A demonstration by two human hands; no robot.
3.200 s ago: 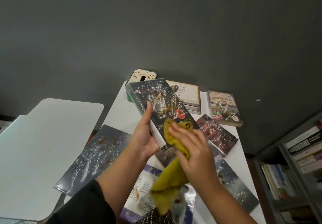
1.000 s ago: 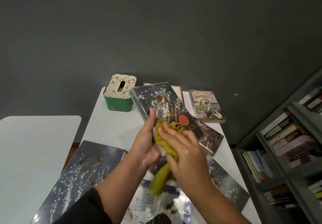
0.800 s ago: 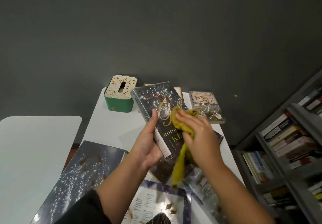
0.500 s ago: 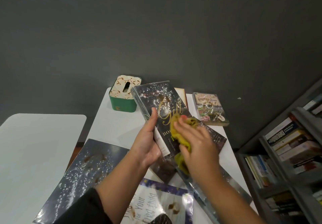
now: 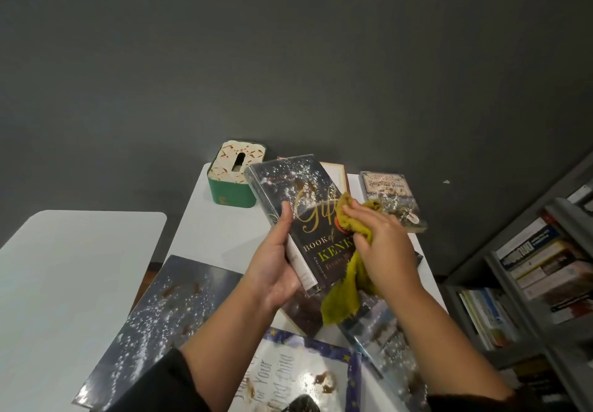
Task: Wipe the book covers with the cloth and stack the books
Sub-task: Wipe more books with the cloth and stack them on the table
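Note:
My left hand grips a dark book with gold lettering by its spine edge and holds it tilted above the white table. White specks and a brown smear cover the book's upper half. My right hand presses a yellow-green cloth against the cover's right side, and the cloth's tail hangs down below. More dusty books lie on the table: a large dark one at the left, a blue-bordered white one near me, one under my right forearm.
A green tissue box stands at the table's far left corner. A small stack of books lies behind the held book, and a floral-cover book at the far right. A grey bookshelf fills the right. Another white table is left.
My right hand with the cloth has rubbed back and forth over the cover and now sits higher, toward the book's right edge. My left hand keeps the same hold.

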